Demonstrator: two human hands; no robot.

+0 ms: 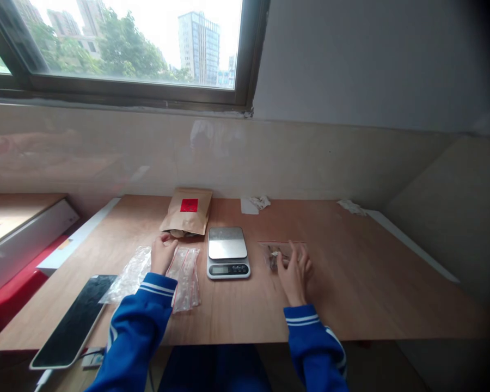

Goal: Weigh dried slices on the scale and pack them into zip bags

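On the table (343,283), a digital scale (228,253) stands mid-surface, with a paper pouch (187,212) behind it and slightly left, small zip bags (185,280) on its left, and a plastic bag (281,256) on its right.

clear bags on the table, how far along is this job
One small clear plastic bag already holds dried brown pieces, under the right hand. The left hand rests at the mouth of the brown kraft paper bag. A stack of red-edged clear bags looks unfilled, and the silver digital scale is bare.

The scale (227,251) has a smooth metal top on a glossy plastic base; behind it lies a matt brown paper bag (184,212), and left of it, glossy clear plastic bags (185,277) rest on the smooth wooden tabletop (343,283).
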